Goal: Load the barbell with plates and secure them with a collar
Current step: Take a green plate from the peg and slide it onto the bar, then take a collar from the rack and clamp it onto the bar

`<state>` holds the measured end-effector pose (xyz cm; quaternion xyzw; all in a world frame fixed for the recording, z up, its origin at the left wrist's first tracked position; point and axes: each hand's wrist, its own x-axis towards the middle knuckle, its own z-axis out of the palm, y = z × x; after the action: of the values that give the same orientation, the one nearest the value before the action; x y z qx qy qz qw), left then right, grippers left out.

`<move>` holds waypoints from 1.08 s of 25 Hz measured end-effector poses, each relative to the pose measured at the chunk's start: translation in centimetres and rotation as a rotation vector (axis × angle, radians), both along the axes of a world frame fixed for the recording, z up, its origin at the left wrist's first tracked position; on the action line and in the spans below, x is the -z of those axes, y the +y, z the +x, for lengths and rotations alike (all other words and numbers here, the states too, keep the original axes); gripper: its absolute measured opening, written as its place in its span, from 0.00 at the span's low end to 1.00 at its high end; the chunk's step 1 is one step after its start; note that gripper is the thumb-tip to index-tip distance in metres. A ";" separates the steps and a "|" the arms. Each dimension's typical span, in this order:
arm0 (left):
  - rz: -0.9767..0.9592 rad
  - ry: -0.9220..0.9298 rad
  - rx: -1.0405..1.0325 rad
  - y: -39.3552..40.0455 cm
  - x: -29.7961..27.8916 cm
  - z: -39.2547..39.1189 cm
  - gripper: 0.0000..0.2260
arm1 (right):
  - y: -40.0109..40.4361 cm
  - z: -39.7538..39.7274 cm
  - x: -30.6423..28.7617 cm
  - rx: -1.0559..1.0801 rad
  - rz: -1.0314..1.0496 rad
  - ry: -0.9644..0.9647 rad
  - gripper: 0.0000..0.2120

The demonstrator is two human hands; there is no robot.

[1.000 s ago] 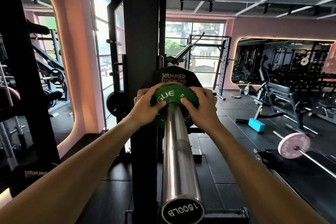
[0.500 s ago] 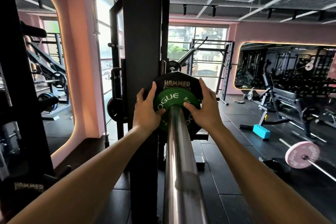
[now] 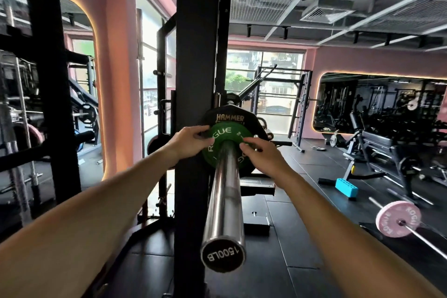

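Note:
A chrome barbell sleeve (image 3: 223,198) runs away from me, its black end cap marked 1500LB close to the camera. A small green Rogue plate (image 3: 226,134) sits far down the sleeve against a larger black Hammer Strength plate (image 3: 229,116). My left hand (image 3: 191,140) curls over the green plate's upper left edge. My right hand (image 3: 260,152) has its fingertips on the plate's right edge. No collar is in view.
A black rack upright (image 3: 196,104) stands just left of the sleeve. At the right, a pink plate on another bar (image 3: 396,219) and a blue block (image 3: 346,187) lie on the black floor. Benches and machines (image 3: 377,150) fill the right side.
Both hands have shifted from flat palms beside the plates to fingertips on the green plate's rim. The view has tilted down, and the sleeve's end cap shows again.

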<state>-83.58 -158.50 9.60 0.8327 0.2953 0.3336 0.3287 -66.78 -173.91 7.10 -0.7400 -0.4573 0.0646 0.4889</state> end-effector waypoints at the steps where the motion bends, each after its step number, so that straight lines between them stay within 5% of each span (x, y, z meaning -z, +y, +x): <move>1: -0.028 -0.041 0.030 -1.1 -0.3 -0.7 0.21 | -0.9 -0.7 -0.5 -0.031 0.005 0.014 0.19; 5: -0.013 -0.070 0.076 -4.8 -1.8 -3.7 0.13 | -3.4 -3.6 -2.2 -0.111 0.053 0.019 0.13; 15: -0.036 -0.086 0.020 -6.0 -1.2 -14.2 0.12 | -4.1 -14.2 -4.6 -0.231 0.049 -0.095 0.11; 27: -0.098 -0.110 -0.149 3.2 1.0 -41.4 0.07 | 6.6 -38.3 -4.3 -0.452 -0.051 -0.089 0.11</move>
<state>-124.99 -155.31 8.64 0.7718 0.3537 0.3876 0.3591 -105.10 -167.33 11.42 -0.6330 -0.6309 0.1513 0.4224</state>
